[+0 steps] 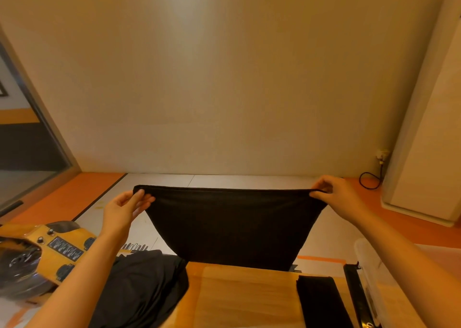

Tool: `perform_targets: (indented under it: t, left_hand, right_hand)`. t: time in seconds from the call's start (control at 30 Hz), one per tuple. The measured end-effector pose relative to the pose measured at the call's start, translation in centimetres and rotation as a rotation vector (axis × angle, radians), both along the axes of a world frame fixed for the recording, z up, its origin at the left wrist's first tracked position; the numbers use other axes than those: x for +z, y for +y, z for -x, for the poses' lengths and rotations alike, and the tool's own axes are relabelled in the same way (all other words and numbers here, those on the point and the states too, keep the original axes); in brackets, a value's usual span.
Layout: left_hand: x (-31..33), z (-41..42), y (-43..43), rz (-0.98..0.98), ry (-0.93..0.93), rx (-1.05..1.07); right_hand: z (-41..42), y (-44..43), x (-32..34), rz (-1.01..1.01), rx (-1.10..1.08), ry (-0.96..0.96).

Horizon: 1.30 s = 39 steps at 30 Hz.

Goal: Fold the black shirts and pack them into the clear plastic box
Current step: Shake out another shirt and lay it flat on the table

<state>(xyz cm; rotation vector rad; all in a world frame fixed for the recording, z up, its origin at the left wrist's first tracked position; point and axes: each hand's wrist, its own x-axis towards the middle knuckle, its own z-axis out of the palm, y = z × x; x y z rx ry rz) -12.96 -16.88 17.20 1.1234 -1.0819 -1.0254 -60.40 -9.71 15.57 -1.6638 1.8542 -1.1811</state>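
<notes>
Centre frame, head view: black shirt (234,225) is held up off the wooden table (244,297), top edge pulled taut. Its long axis runs left-right across the frame, and the cloth narrows toward a bottom edge hanging at the table's far side.

- left hand (127,208): thumb and fingers pinch the shirt's upper-left corner
- right hand (334,195): fingers curled, clamped on the upper-right corner
- both hands sit level and well apart, with the whole shirt width between them

Lower left: pile of black cloth (144,290) on the table, probably shirts not yet folded. A yellow device (62,248) sits beside it.

Lower right: narrow folded black piece (321,302) on the table. Just right of it is the clear plastic box (366,260), partly hidden by the right forearm; I can't see its contents.

Key relation: bare table is below the hands and toward the viewer, so the shirt can come straight down and back. The box is on the right, nearer the right hand. My guess is the fold has just begun, nothing more.
</notes>
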Motion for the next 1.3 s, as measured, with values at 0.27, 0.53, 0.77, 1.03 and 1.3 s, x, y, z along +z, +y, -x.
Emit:
perform_targets:
  t: [0.27, 0.53, 0.77, 1.03, 1.3]
  left_hand:
    - [1.6, -0.4, 0.9, 0.011, -0.155, -0.013]
    - [5.2, -1.3, 1.9, 0.087, -0.289, -0.071]
    - [9.0, 0.0, 3.0, 0.196, -0.238, -0.074]
    - [12.3, 1.9, 4.1, 0.315, -0.159, -0.06]
    - [12.6, 2.8, 3.3, 0.334, -0.028, 0.052]
  right_hand:
    - [-0.8, -0.8, 2.7, 0.104, 0.029, -0.009]
    - [-0.9, 0.5, 7.2, 0.278, -0.013, -0.067]
    - [-1.4, 1.6, 10.9, 0.453, -0.069, -0.123]
    - [-1.8, 5.2, 15.3, 0.628, -0.072, -0.232]
    - [-0.4, 7.0, 17.4, 0.681, -0.052, -0.288]
